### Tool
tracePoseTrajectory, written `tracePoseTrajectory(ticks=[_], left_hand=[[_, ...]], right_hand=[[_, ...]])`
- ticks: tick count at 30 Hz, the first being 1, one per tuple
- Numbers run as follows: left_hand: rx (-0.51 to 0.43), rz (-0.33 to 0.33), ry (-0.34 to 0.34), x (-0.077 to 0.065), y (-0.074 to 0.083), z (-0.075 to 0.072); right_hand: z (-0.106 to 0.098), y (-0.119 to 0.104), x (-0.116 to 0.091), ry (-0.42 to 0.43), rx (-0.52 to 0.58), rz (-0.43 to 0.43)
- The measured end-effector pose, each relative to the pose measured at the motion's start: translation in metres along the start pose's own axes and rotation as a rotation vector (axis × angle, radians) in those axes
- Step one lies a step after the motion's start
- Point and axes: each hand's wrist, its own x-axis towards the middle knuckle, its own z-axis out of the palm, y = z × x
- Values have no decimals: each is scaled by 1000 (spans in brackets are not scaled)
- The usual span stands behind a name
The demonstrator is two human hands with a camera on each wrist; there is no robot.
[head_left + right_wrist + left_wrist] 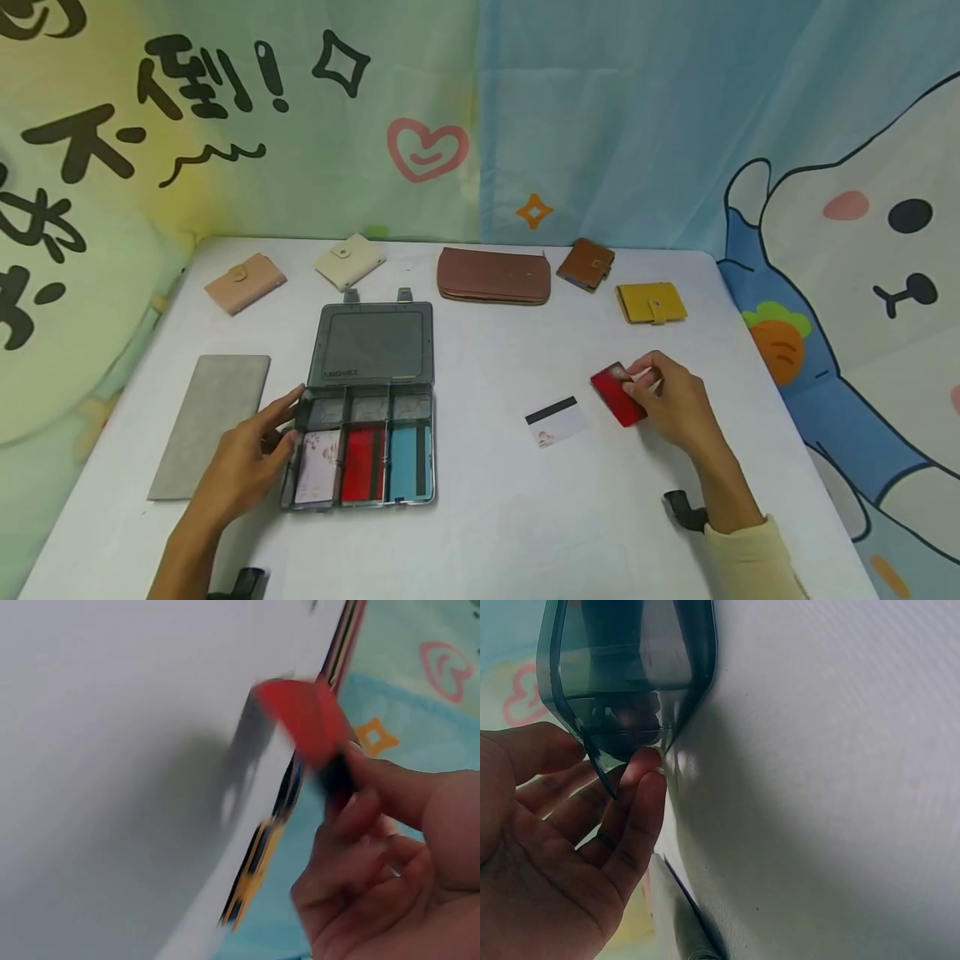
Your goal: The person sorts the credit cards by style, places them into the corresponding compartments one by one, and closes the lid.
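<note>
My right hand (672, 406) pinches a red card (617, 398) between thumb and fingers, right of the box. In the right wrist view the card (307, 720) is tilted and blurred, its corner close over the tabletop. A white card with a black stripe (557, 421) lies on the table just left of it. My left hand (243, 462) grips the left wall of a grey see-through plastic box (375, 387), thumb and fingers on its edge. The box's lid stands open at the back. Its compartments hold a pale patterned card (318, 467), a red card (363, 464) and a blue card (410, 463).
A flat grey slab (213, 417) lies left of the box. Along the back are a tan wallet (246, 283), a cream wallet (351, 262), a long brown wallet (493, 276), a small brown wallet (586, 265) and a yellow wallet (651, 302).
</note>
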Motion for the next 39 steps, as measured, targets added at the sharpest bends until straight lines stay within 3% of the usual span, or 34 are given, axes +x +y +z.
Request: tracePoseTrajectory(ticks=[7, 13, 17, 24, 29, 34, 39], left_hand=[[-4, -6, -9, 1, 1, 0], [-1, -7, -12, 1, 2, -1], [-1, -5, -14, 1, 2, -1], [-5, -11, -16, 0, 2, -1], [3, -6, -9, 0, 3, -1], [5, -14, -17, 1, 4, -1], [7, -24, -19, 1, 5, -1]], right_hand=[[27, -45, -9, -88, 288, -147], [64, -95, -21, -298, 517, -233], [89, -132, -30, -422, 595, -260], [126, -187, -42, -516, 601, -361], [144, -207, -40, -533, 542, -399], [139, -202, -36, -472, 409, -435], [115, -171, -24, -371, 266, -449]])
